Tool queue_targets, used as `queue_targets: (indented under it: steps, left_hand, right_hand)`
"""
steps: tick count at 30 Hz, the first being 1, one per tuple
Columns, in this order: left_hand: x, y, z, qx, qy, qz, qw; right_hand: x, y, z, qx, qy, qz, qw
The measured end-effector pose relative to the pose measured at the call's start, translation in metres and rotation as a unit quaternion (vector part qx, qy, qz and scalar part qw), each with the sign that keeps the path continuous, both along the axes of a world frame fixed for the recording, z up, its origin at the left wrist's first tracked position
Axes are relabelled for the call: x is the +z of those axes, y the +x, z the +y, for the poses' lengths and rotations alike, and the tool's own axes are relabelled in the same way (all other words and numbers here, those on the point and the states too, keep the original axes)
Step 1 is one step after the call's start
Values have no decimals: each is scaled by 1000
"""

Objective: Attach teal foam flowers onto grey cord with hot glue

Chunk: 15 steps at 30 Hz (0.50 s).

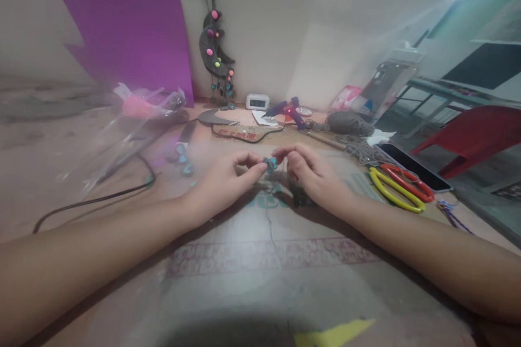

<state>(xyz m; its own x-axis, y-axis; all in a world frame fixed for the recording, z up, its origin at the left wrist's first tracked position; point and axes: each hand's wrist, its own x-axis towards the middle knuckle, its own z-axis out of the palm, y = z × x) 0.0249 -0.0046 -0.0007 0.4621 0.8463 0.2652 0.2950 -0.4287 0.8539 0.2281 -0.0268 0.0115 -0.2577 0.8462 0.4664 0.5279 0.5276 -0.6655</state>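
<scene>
A small teal and grey ornament piece (270, 164) is pinched between the thumb and index finger of my left hand (230, 176), above the middle of the work surface. Its exact kind is too small to tell. Close on its right side is my right hand (311, 173), with curled fingers and the index fingertip near the piece. Whether those fingers grip anything is hidden. A thin thread (269, 222) shows below the piece, over a printed sheet (285, 293). Left of my left hand lie some blue-grey scraps (183, 160).
Scissors with yellow and red handles (401, 187), a phone (411, 165) and grey yarn (350, 123) lie at right. Behind are a glue gun (288, 111), a digital clock (257, 102) and a grey crescent (217, 117). A moon hanging (214, 49) is on the wall. A black cable (93, 200) runs at left.
</scene>
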Motion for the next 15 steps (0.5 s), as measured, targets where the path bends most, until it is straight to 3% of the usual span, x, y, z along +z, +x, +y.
queue_targets:
  steps: [4, 9, 12, 15]
  left_hand:
    - [-5, 1, 2, -8, -45, -7, 999]
    - [-7, 0, 4, -6, -60, -13, 998]
    - [-8, 0, 4, -12, -59, -20, 998]
    - [-9, 0, 4, -10, -55, -16, 998]
  right_hand:
    - [18, 32, 30, -81, 15, 38, 996]
    - [24, 86, 67, -214, -26, -100, 971]
    - [23, 98, 69, -201, -63, -155, 965]
    - [25, 92, 62, -138, -52, -205, 968]
